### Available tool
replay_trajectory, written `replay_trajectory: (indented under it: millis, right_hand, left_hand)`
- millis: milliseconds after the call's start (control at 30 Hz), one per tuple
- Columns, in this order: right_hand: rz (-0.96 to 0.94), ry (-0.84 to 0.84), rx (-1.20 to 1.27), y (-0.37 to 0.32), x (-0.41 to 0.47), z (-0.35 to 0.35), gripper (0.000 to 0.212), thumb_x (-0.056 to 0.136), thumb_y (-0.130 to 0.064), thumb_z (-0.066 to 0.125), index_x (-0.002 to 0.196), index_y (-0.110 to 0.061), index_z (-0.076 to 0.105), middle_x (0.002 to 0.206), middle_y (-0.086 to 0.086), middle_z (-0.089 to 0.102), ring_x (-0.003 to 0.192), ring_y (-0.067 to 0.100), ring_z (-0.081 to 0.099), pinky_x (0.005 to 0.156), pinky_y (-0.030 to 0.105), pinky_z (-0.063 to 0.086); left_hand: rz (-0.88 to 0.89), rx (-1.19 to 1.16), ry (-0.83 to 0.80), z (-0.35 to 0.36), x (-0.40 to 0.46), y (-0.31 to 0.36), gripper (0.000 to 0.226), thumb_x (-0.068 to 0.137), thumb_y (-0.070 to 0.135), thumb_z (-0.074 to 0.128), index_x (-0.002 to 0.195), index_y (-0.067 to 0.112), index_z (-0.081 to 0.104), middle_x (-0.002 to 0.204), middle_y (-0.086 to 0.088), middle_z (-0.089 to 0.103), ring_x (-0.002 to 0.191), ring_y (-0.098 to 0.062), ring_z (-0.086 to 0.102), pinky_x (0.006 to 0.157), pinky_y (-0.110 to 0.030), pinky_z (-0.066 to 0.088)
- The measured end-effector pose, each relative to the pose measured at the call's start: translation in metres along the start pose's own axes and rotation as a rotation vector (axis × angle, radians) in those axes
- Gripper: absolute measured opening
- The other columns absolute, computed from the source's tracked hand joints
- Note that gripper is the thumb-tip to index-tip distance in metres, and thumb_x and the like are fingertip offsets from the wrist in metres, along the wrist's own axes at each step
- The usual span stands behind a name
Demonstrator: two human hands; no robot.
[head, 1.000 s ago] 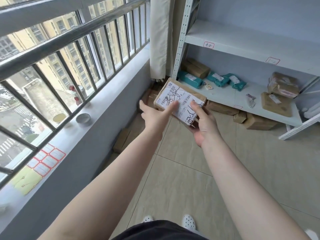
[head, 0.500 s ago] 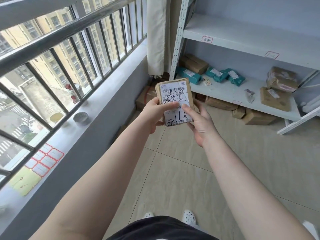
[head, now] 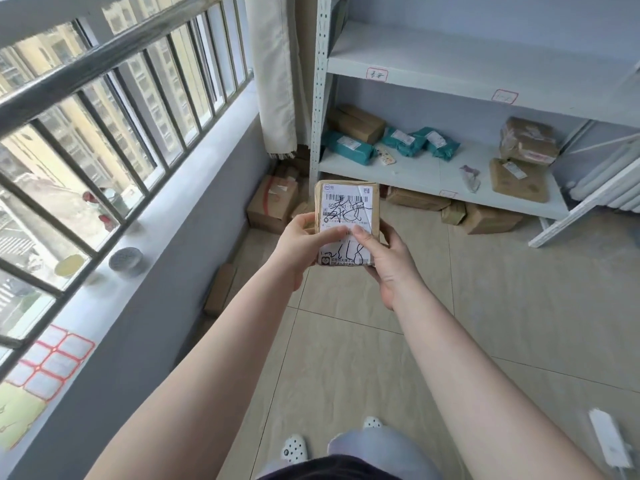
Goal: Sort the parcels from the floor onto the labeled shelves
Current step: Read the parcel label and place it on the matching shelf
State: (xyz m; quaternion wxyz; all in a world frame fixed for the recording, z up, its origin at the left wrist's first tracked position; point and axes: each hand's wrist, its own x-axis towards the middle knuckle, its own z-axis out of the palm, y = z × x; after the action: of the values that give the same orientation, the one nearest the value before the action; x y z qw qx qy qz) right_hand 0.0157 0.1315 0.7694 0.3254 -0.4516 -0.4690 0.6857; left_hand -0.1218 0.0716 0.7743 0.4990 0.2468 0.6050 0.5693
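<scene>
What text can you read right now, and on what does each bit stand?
"668", handwritten in black marker: white shipping label on the small brown cardboard parcel, held by left hand and right hand.
Handwritten characters above it, same label: cannot make out.
Barcode number, same label: starts "50", rest scribbled over.
Red-bordered tags on the white metal shelf edges: handwriting too small.
Labels on shelved parcels: too small.

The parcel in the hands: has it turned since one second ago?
Yes. The parcel was tilted, its label slanting against the shelf edge; now it stands upright, label facing the camera, held by the left hand and right hand.
</scene>
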Motion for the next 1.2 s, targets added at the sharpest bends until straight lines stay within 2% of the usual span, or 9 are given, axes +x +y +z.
replay_trajectory:
  millis: [133,267,400,533,667,900,967,1100,1200]
  right_hand:
    - [-0.017,0.031,-0.018,-0.001,0.019,-0.022,0.041,0.080,-0.023,0.076,0.119,-0.018,0.065,0.103,0.003,0.077,0.097,0.023,0.073,0.090,0.039,0.056]
    - [0.004,0.027,-0.013,-0.002,0.049,-0.047,0.035,0.080,-0.020,0.075,0.114,-0.016,0.068,0.104,0.005,0.077,0.099,0.024,0.072,0.096,0.043,0.053]
    - [0.039,0.028,-0.025,-0.006,0.091,-0.078,0.032,0.078,-0.022,0.076,0.110,-0.017,0.070,0.104,0.004,0.077,0.099,0.024,0.072,0.097,0.046,0.053]
    - [0.053,0.011,-0.033,-0.025,0.141,-0.118,0.030,0.081,-0.018,0.074,0.110,-0.017,0.069,0.104,0.005,0.076,0.094,0.023,0.073,0.091,0.040,0.056]
    - [0.038,0.003,-0.044,-0.050,0.185,-0.154,0.036,0.082,-0.015,0.073,0.117,-0.013,0.066,0.098,0.003,0.075,0.079,0.013,0.072,0.072,0.024,0.058]
    - [0.041,0.012,-0.031,-0.083,0.249,-0.192,0.034,0.080,-0.017,0.074,0.114,-0.014,0.068,0.105,0.008,0.075,0.096,0.025,0.072,0.089,0.038,0.056]
    - [0.039,0.016,-0.025,-0.090,0.267,-0.197,0.033,0.081,-0.017,0.074,0.113,-0.015,0.068,0.105,0.008,0.075,0.097,0.025,0.072,0.087,0.036,0.057]
    - [0.050,0.018,-0.017,-0.101,0.307,-0.196,0.031,0.082,-0.017,0.073,0.113,-0.016,0.068,0.102,0.005,0.075,0.088,0.018,0.071,0.072,0.023,0.054]
    - [0.067,0.031,-0.021,-0.108,0.342,-0.189,0.036,0.082,-0.018,0.073,0.117,-0.013,0.067,0.106,0.007,0.075,0.093,0.020,0.072,0.074,0.024,0.053]
  left_hand:
    - [0.005,0.018,0.009,0.022,0.022,-0.009,0.045,0.081,0.019,0.079,0.124,0.012,0.065,0.112,-0.009,0.075,0.085,-0.018,0.076,0.067,-0.028,0.060]
    - [-0.011,0.024,-0.010,0.047,0.049,-0.012,0.035,0.084,0.016,0.076,0.118,0.012,0.069,0.103,-0.004,0.077,0.080,-0.014,0.075,0.065,-0.024,0.059]
    - [-0.048,0.032,0.009,0.080,0.088,-0.015,0.035,0.084,0.014,0.076,0.119,0.011,0.069,0.102,-0.007,0.078,0.080,-0.016,0.075,0.072,-0.029,0.062]
    - [-0.076,0.024,0.030,0.123,0.136,-0.010,0.034,0.084,0.015,0.076,0.117,0.013,0.070,0.095,-0.002,0.078,0.072,-0.010,0.074,0.063,-0.023,0.059]
    - [-0.083,0.010,0.039,0.165,0.177,0.001,0.030,0.085,0.015,0.075,0.114,0.015,0.070,0.082,0.008,0.078,0.070,-0.007,0.074,0.063,-0.021,0.058]
    - [-0.058,0.026,0.052,0.212,0.238,0.023,0.033,0.083,0.018,0.077,0.115,0.014,0.072,0.094,0.002,0.079,0.077,-0.012,0.075,0.068,-0.025,0.058]
    - [-0.056,0.037,0.047,0.218,0.257,0.032,0.035,0.083,0.018,0.077,0.116,0.012,0.071,0.098,-0.001,0.079,0.078,-0.012,0.075,0.067,-0.024,0.058]
    - [-0.063,0.039,0.043,0.220,0.300,0.041,0.036,0.083,0.017,0.077,0.117,0.010,0.071,0.100,-0.002,0.078,0.077,-0.012,0.075,0.067,-0.023,0.059]
    - [-0.081,0.045,0.037,0.216,0.340,0.047,0.039,0.082,0.017,0.078,0.118,0.009,0.070,0.102,-0.005,0.078,0.079,-0.013,0.075,0.068,-0.024,0.059]
